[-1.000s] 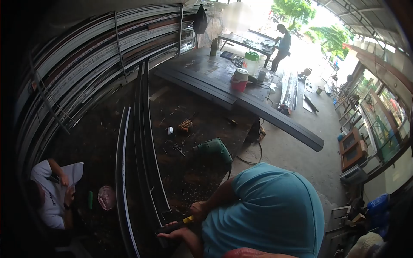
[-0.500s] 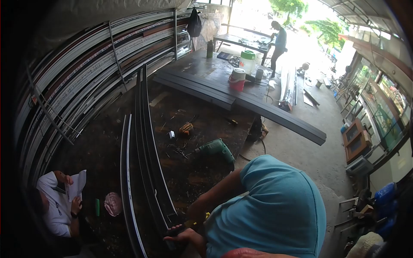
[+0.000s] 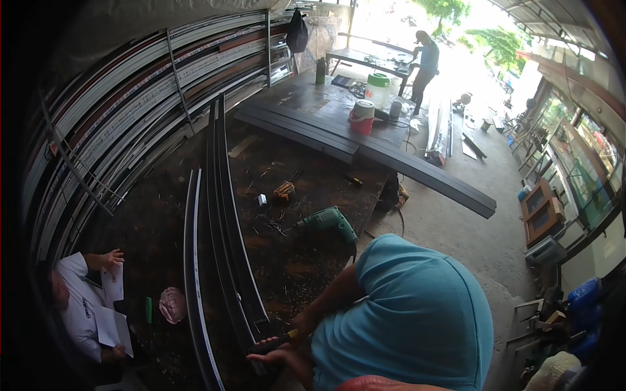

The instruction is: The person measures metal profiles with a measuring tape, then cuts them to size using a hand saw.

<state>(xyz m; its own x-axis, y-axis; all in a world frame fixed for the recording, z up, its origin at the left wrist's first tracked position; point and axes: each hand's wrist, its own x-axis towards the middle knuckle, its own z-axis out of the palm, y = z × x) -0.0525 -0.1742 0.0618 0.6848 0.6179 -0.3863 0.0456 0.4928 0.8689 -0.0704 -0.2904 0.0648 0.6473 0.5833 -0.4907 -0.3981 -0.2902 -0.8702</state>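
Note:
My left hand (image 3: 279, 356) is palm up at the end of the dark metal profiles (image 3: 225, 241), with its fingers around a dark, slim tool (image 3: 277, 343) that has a yellow end. The tool's exact kind is not clear. Close by, my right hand (image 3: 304, 323) is near the yellow end, its fingers mostly in shadow. A green power drill (image 3: 329, 223) lies on the dark workbench (image 3: 267, 260) beyond my right arm. Near its bit are loose screws or scraps (image 3: 274, 226), an orange-and-black object (image 3: 284, 190) and a small white block (image 3: 262, 200).
Across the bench lie long grey profiles (image 3: 424, 179), overhanging its right edge. Behind them stand a red-and-white jug (image 3: 361, 118) and a green-lidded container (image 3: 377, 91). At left, a person in white (image 3: 81, 306) holds papers (image 3: 114, 326) near a pink object (image 3: 172, 305). Another person (image 3: 426, 68) stands farther back.
The person in white has spread the papers apart, one hand raised and the other lower. My right hand has shifted slightly along the tool, and the tool's yellow part shows differently.

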